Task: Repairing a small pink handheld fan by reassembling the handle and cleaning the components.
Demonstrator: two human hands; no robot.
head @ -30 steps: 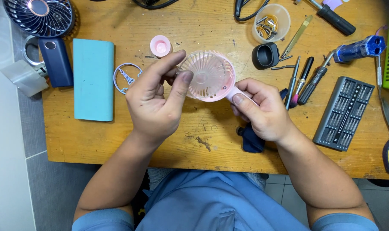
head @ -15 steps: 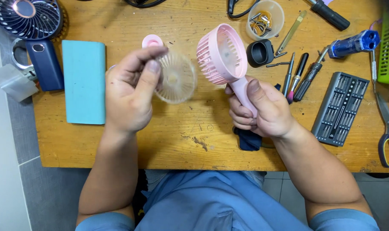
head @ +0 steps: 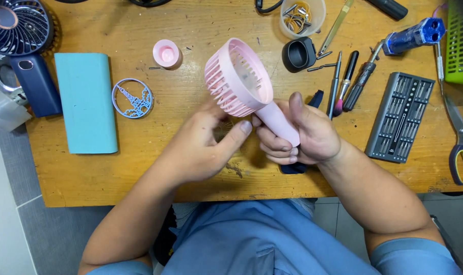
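Observation:
My right hand (head: 305, 135) grips the handle of a pink hand-held fan (head: 236, 76). The fan's slatted round head tilts up and to the left above the wooden table (head: 190, 30), and its front is uncovered. My left hand (head: 203, 150) sits just left of the handle, palm down, with the thumb pointing at the handle. Under its fingers is a clear round fan cover (head: 222, 130), mostly hidden by the hand and low over the table.
A pink cap (head: 166, 53), a blue round ornament (head: 133, 98), a teal case (head: 86, 102) and a dark blue fan (head: 12, 20) lie to the left. A black ring (head: 298, 54), screwdrivers (head: 346, 81), a bit set (head: 399, 117), scissors (head: 460, 147) and a green basket (head: 460, 40) lie to the right.
My left hand pulled the clear cover off the fan's front, swung it left, then brought it down beside the handle. My right hand tilted the fan head up and leftwards.

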